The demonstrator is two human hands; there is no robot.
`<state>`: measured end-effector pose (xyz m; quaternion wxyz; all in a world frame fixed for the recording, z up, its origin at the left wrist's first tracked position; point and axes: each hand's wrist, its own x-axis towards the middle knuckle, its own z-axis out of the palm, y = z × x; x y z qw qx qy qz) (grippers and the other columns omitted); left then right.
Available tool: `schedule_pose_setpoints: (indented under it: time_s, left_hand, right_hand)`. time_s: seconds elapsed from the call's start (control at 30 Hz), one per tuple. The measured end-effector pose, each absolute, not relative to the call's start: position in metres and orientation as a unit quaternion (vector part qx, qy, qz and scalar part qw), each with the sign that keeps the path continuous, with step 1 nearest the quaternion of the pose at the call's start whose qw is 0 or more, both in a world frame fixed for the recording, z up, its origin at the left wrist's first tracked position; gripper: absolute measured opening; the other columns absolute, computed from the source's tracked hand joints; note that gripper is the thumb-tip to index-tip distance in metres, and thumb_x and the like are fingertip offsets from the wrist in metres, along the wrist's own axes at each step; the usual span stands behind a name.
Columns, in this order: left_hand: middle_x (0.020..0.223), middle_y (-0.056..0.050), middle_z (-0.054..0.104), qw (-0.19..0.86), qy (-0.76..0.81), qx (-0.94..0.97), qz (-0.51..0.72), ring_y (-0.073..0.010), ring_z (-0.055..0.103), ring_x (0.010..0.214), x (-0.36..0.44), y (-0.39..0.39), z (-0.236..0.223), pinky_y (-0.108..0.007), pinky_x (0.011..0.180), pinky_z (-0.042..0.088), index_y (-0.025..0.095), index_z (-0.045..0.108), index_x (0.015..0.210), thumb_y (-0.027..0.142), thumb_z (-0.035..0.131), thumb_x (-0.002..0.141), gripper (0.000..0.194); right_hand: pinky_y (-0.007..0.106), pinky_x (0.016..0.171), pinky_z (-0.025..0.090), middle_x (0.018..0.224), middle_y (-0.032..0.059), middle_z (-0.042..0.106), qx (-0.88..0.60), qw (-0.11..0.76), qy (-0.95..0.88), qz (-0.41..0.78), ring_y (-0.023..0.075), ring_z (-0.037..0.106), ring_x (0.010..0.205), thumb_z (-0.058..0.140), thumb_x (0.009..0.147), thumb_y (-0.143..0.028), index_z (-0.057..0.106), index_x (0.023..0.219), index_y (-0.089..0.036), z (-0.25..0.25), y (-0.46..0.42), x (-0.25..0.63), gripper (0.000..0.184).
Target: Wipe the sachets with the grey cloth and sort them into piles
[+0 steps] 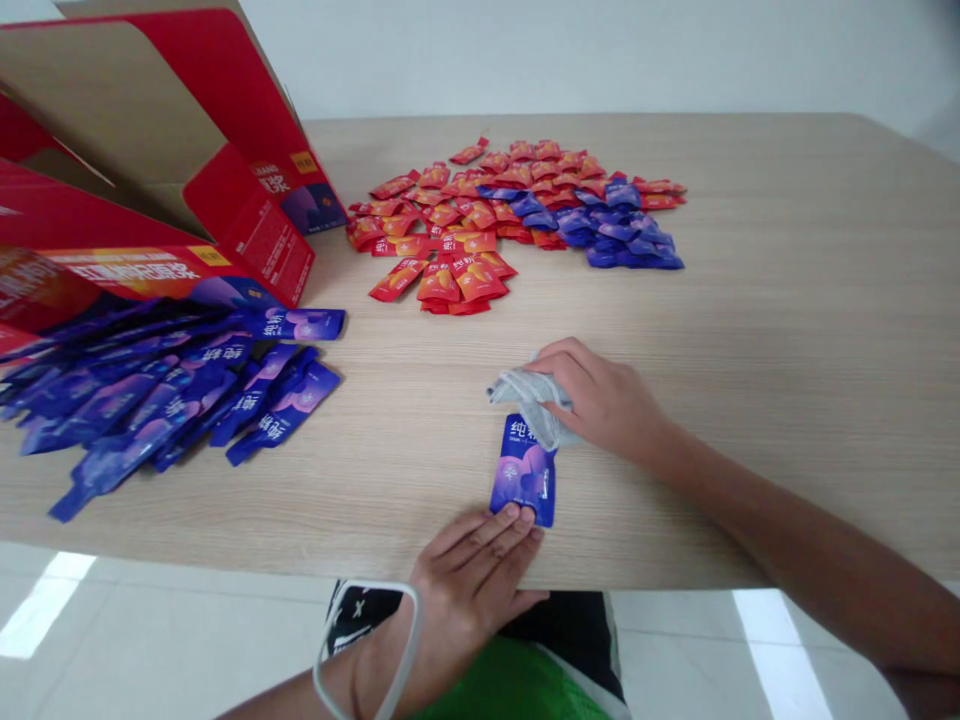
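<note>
A single purple pouch (523, 475) lies flat near the front edge of the wooden table (787, 300). My left hand (476, 570) rests with its fingers stretched flat, the fingertips pressing the pouch's near end. My right hand (600, 400) is closed on a crumpled grey cloth (529, 400), which lies over the pouch's far end.
A pile of long purple pouches (172, 390) spreads at the left, in front of an open red cardboard box (150, 170). Further back in the middle lie several small orange-red sachets (465, 225) and small purple sachets (615, 225). A white band hangs round my left wrist.
</note>
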<state>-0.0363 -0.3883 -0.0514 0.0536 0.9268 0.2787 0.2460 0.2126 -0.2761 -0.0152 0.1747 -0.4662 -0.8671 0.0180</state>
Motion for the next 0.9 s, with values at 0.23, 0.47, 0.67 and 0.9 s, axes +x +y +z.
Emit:
schedule_pose_setpoints:
  time_s: [0.23,0.47,0.67,0.9]
  left_hand:
    - [0.123,-0.003,0.075,0.076,0.288,0.923,0.244,-0.0171,0.071,0.115,-0.037,-0.39,-0.053,-0.03,0.103,0.056,0.016,0.07,0.121,0.04,0.06,0.102,0.032]
    - [0.134,-0.003,0.069,0.066,0.279,0.929,0.235,-0.0164,0.065,0.125,-0.037,-0.388,-0.049,-0.03,0.11,0.051,0.016,0.066,0.13,0.038,0.06,0.102,0.036]
    - [0.129,-0.005,0.072,0.078,0.283,0.923,0.249,-0.0167,0.068,0.121,-0.036,-0.39,-0.054,-0.03,0.111,0.05,0.017,0.067,0.128,0.039,0.065,0.099,0.036]
    - [0.128,-0.004,0.072,0.085,0.285,0.926,0.232,-0.0168,0.067,0.121,-0.037,-0.39,-0.052,-0.03,0.112,0.05,0.016,0.067,0.128,0.039,0.065,0.099,0.037]
  right_hand:
    - [0.029,0.075,0.051,0.113,0.0059,0.067,-0.319,0.147,-0.934,0.07,0.0182,0.065,0.097,0.048,0.102,-0.021,0.061,0.116,-0.02,-0.032,-0.322,0.183,0.019]
    - [0.029,0.066,0.05,0.117,0.0096,0.065,-0.491,0.116,-0.863,0.02,0.0215,0.066,0.096,0.057,0.1,-0.03,0.06,0.12,-0.018,-0.029,-0.262,0.216,0.024]
    - [0.029,0.076,0.052,0.119,0.0098,0.065,-0.4,0.212,-0.891,0.034,0.0206,0.065,0.105,0.051,0.101,-0.024,0.058,0.124,-0.018,-0.014,-0.302,0.201,0.025]
    - [0.028,0.073,0.051,0.114,0.0081,0.066,-0.353,0.133,-0.922,0.084,0.019,0.065,0.098,0.055,0.099,-0.023,0.062,0.118,-0.018,-0.033,-0.31,0.188,0.02]
